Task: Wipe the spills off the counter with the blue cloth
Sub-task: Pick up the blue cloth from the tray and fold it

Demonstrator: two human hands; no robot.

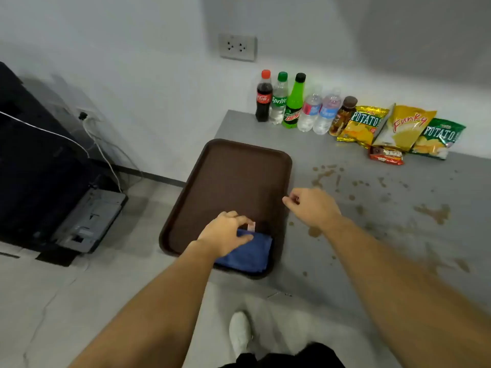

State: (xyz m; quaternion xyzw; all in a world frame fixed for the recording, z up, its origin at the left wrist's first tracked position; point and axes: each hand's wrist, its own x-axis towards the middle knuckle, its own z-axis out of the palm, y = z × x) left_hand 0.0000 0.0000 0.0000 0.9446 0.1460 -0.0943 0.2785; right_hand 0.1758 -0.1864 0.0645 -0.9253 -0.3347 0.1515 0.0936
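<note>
Fingers of the left hand point(225, 232) curl down onto the folded cloth point(247, 252), seemingly pinching its far edge to lift it. The cloth lies in the tray's point(233, 171) near corner. The right hand point(309, 207) hovers loosely curled and empty at the tray's right rim, perhaps to steady it. Brown spills point(433, 213) dot the counter point(332, 261) to the right, unwiped.

The room was bright with soft, even light. A big grey shadow lay on the wall point(398, 35) in the top right corner. The whole picture looked a bit blurry and smeared. Straight lines bent near the edges. The worktop point(372, 208) showed no glare.
</note>
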